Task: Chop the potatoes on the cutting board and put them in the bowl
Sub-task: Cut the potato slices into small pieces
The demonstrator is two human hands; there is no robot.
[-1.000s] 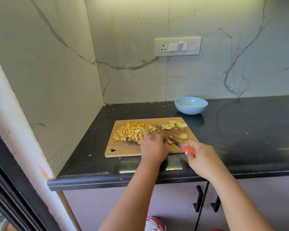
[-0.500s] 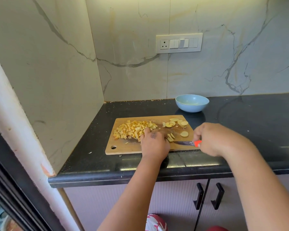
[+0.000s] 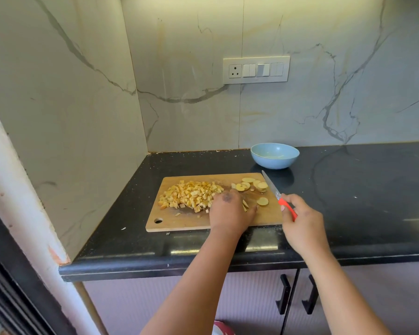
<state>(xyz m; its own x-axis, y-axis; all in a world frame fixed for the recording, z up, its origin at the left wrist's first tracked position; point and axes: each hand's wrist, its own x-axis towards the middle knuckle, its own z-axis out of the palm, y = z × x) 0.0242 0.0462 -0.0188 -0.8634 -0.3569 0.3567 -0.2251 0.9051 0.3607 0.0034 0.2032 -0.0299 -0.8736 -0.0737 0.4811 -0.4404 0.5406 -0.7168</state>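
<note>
A wooden cutting board (image 3: 179, 222) lies on the black counter. On its left half sits a heap of diced potato (image 3: 190, 194). Round potato slices (image 3: 252, 185) lie at its far right corner. My left hand (image 3: 230, 211) rests on the board's middle, fingers curled over a few cut potato strips (image 3: 245, 204). My right hand (image 3: 302, 223) grips a red-handled knife (image 3: 273, 191) at the board's right edge, blade pointing away toward the light blue bowl (image 3: 275, 157). The bowl stands behind the board and looks empty.
The black counter (image 3: 361, 194) stretches to the right. Marble walls close the left side and back, with a switch panel (image 3: 256, 69) above the bowl. Cabinet doors with black handles (image 3: 296, 294) are below the counter's front edge.
My right hand has swung the knife from lying across the board near my left hand to its right edge, blade now pointing away. My left hand stayed on the strips.
</note>
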